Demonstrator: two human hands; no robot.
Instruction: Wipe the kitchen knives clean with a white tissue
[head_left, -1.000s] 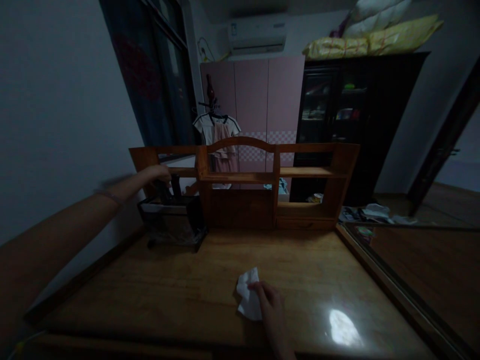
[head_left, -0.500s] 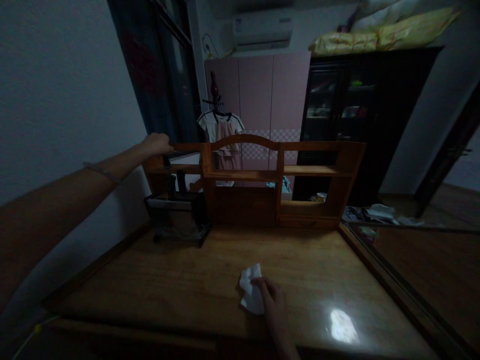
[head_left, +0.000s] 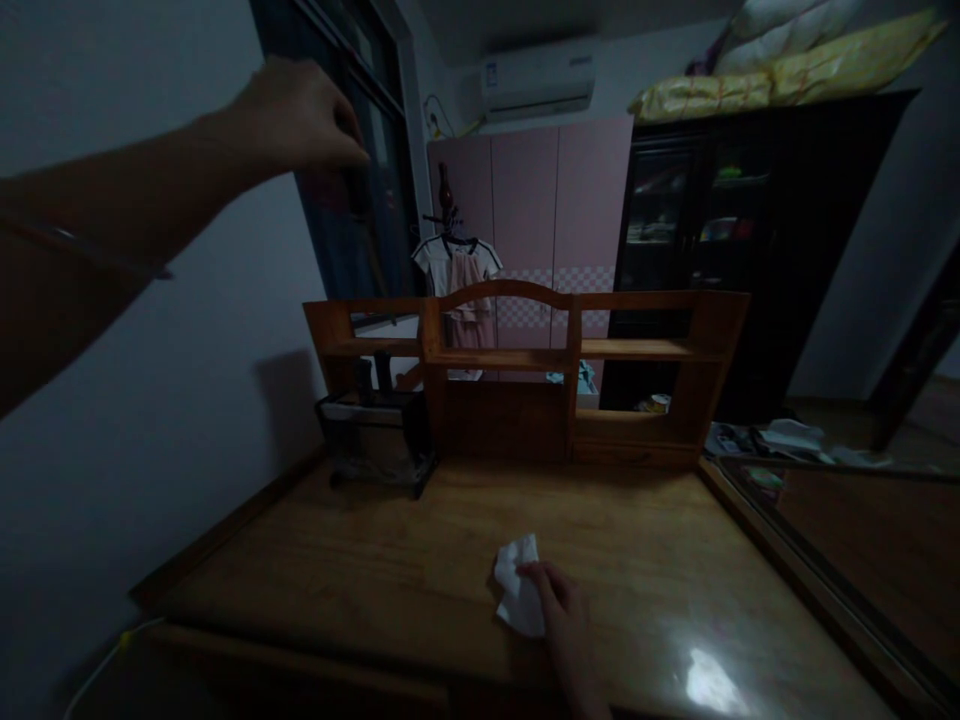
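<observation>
My left hand is raised at the upper left, fingers closed and pointing down. From it hangs a long, thin, dark object, blurred against the dark window; its kind is unclear. Below and to the right of that hand, a black holder stands on the wooden desk, with dark upright handles sticking out of its top. My right hand pinches a crumpled white tissue against the desktop near the front middle.
A wooden shelf unit runs along the desk's back edge. The wall borders the left side, and a raised wooden edge the right. Behind are hanging clothes, a pink wardrobe and a dark cabinet.
My left hand has risen from beside the shelf's left end, above the black holder, bringing the dark object up. My right hand stays on the tissue. The view has shifted slightly left.
</observation>
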